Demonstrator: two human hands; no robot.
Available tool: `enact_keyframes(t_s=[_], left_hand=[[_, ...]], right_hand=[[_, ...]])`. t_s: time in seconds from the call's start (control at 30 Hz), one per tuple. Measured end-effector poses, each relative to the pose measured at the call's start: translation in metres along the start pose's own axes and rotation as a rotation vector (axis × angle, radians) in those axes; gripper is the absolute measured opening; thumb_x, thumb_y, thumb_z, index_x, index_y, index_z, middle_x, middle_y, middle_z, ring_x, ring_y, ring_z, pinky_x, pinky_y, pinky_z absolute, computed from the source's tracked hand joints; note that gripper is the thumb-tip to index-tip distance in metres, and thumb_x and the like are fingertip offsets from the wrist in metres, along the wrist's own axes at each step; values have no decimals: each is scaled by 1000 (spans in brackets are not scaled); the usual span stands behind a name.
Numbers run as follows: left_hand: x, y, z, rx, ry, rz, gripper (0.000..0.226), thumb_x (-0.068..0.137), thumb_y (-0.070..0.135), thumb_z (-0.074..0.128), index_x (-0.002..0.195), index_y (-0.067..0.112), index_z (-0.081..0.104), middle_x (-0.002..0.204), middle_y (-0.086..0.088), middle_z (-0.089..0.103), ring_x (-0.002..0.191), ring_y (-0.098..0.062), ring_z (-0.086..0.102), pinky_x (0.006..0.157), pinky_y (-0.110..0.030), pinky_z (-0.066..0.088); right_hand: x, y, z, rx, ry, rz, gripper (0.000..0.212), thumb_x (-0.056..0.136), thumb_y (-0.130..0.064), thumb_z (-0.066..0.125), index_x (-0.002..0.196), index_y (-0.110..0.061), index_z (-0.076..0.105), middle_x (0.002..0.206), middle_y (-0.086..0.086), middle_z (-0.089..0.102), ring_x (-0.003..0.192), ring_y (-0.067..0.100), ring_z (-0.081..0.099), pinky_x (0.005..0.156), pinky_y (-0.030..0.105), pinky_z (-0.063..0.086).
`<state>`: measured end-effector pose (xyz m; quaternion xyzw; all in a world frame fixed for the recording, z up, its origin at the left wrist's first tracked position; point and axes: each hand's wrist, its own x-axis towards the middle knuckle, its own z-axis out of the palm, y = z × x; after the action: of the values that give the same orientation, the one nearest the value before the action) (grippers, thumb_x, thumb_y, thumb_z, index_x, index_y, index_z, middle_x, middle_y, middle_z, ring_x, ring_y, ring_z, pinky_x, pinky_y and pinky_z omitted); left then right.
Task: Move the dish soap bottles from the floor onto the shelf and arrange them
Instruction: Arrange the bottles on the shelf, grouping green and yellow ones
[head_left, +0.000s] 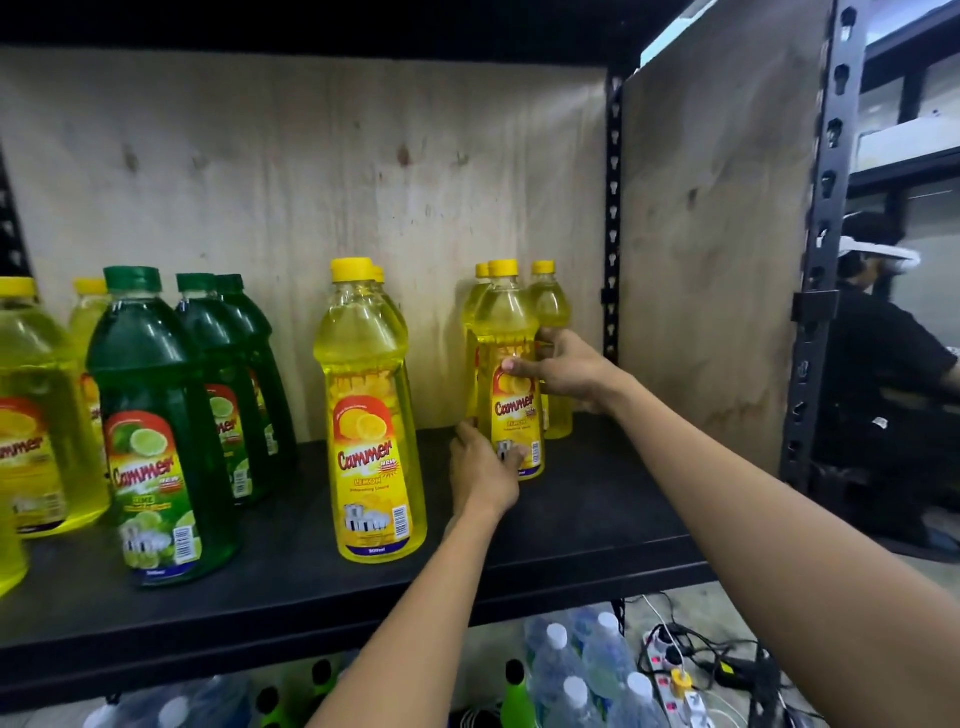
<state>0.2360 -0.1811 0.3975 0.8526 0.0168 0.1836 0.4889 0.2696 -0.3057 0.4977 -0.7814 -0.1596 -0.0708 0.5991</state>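
Right of centre in the frame, the yellow plastic lemon dish soap bottle (506, 322) stands upright on the black shelf board (597, 519) (two more yellow bottles (553, 312) just behind it). The right hand (566, 371) wraps thumb and fingers round its middle; the left hand (483, 467) curls its fingers round its base.

bottles (506, 364): glossy clear plastic | shelf (571, 525): matt black | back panel (311, 182): rough plywood
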Motion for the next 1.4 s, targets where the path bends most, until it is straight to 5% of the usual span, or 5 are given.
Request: enact_keyframes(t_s=[0.4, 0.63, 0.83, 1.17, 1.4], left_hand=[[-4, 3, -4, -3, 80, 8, 79, 84, 29, 75, 146, 13, 29, 146, -12, 39, 136, -30, 42, 106, -42, 42], [-23, 34, 13, 54, 290, 573, 48, 85, 17, 68, 128, 29, 48, 126, 4, 47, 111, -8, 51, 77, -8, 36], [-3, 35, 37, -117, 238, 502, 50, 85, -1, 65, 124, 28, 55, 121, 9, 54, 108, -5, 55, 90, -27, 56], [9, 28, 38, -220, 218, 530, 49, 87, 0, 64, 130, 22, 57, 123, 6, 63, 110, -5, 62, 91, -25, 56], [-3, 29, 32, -327, 110, 454, 54, 84, 1, 69, 133, 21, 56, 128, 4, 63, 117, -8, 61, 89, -14, 51]], right_hand=[[-1, 4, -4, -66, 3, 0, 62, 82, -12, 78, 137, -13, 49, 127, 5, 64, 115, 22, 63, 91, 37, 54], [20, 32, -35, -217, 559, -25, 78, 69, -16, 86, 137, -23, 47, 130, 9, 56, 120, 27, 56, 100, 45, 50], [47, 47, -40, -183, 379, 213, 104, 70, -31, 89, 152, -18, 27, 150, 12, 42, 135, 30, 45, 103, 38, 45], [63, 68, -29, -148, 403, 133, 52, 74, -22, 81, 122, -19, 61, 113, 2, 68, 103, 20, 65, 93, 36, 55], [-3, 51, -58, -56, 284, 158, 82, 64, -18, 92, 136, -16, 51, 122, 2, 68, 110, 20, 65, 96, 38, 52]])
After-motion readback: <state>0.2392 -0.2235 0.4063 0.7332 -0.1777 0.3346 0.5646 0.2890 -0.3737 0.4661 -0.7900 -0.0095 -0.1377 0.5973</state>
